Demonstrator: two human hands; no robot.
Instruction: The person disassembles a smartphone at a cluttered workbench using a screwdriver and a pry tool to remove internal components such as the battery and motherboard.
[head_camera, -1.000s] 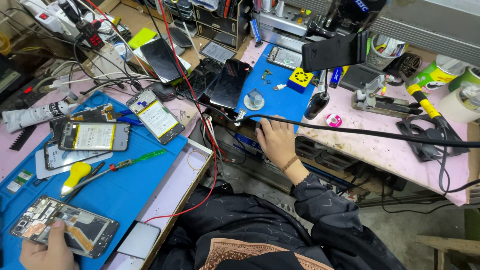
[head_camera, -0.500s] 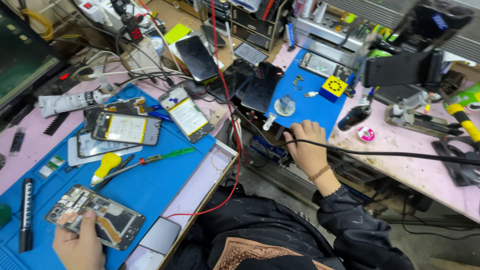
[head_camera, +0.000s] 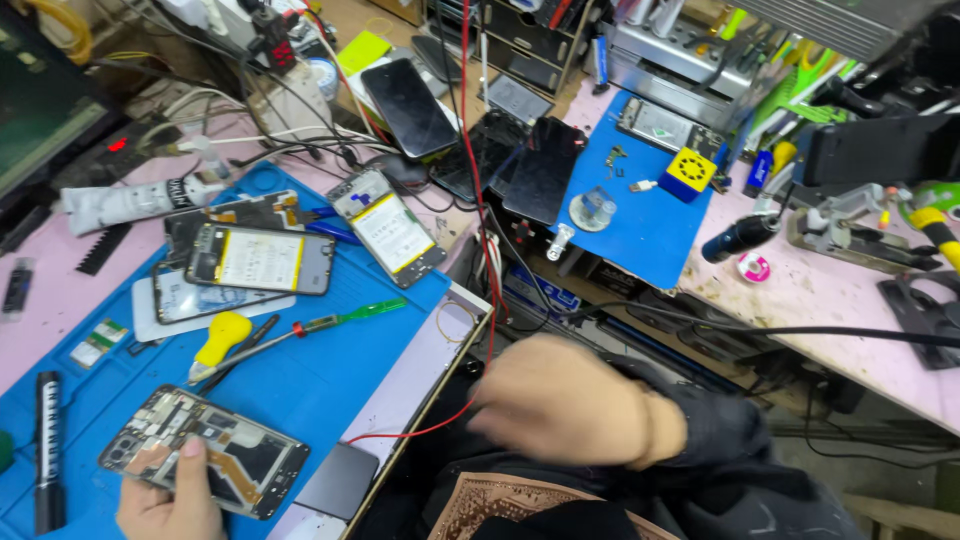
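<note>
Big blue work mat (head_camera: 330, 390) fills the lower left of the bench, and it is crowded. Past a gap sits a smaller blue mat (head_camera: 640, 225), and beyond that the pink bench top (head_camera: 840, 300) with a black cable (head_camera: 800, 335) running across it. On the big mat, two opened phones with pale batteries showing — one lying flat (head_camera: 262, 260), one angled beside it (head_camera: 390, 232). Dark phone screens (head_camera: 545, 170) overlap between the two mats. A white tube (head_camera: 135, 200) lies on the pink surface at the left, a black pen-like tool (head_camera: 46, 450) runs along the mat's near left edge. Mid-mat, a green-handled screwdriver (head_camera: 330, 320) lies next to a yellow-handled tool (head_camera: 222, 335). A red wire (head_camera: 480, 200) drops down the middle and curls across the mat's pink edge, right in the lane between the two hands. On the small mat, a yellow cube (head_camera: 690, 172).

Now the hands. Left hand (head_camera: 175, 500) is low at the frame's bottom edge, thumb pressed down on the near rim of the opened phone (head_camera: 205, 463), which lies flat on the mat's near left corner, circuit side up. Right hand (head_camera: 560, 405) hangs off the bench over the lap, knuckles up, blurred — fingers look curled, but whether they grip anything I cannot tell.
</note>
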